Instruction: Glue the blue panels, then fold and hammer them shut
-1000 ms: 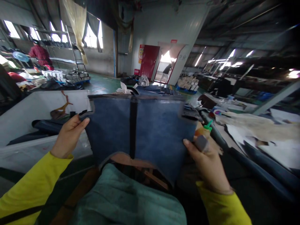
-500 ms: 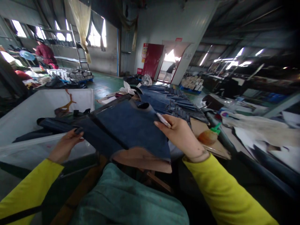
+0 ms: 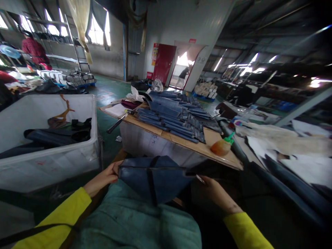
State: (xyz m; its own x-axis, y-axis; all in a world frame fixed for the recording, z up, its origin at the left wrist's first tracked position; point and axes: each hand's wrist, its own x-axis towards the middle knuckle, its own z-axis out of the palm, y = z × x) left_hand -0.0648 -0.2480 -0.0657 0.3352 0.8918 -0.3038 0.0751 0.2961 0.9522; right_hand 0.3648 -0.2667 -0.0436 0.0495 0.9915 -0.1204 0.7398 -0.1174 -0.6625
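Before a crowded worktable (image 3: 148, 128), both hands (image 3: 103, 178) (image 3: 218, 194) pinch a bent, black-striped blue panel (image 3: 168, 181).

A blue piece (image 3: 166, 185) blocks the space between left hand (image 3: 104, 179) and right hand (image 3: 216, 193). Passage lies between white bin (image 3: 52, 169) and cardboard board (image 3: 229, 161) (a black-handled tool (image 3: 116, 125) juts in); stacked panels (image 3: 168, 121) and squeeze bottle (image 3: 220, 147) obstruct the board.
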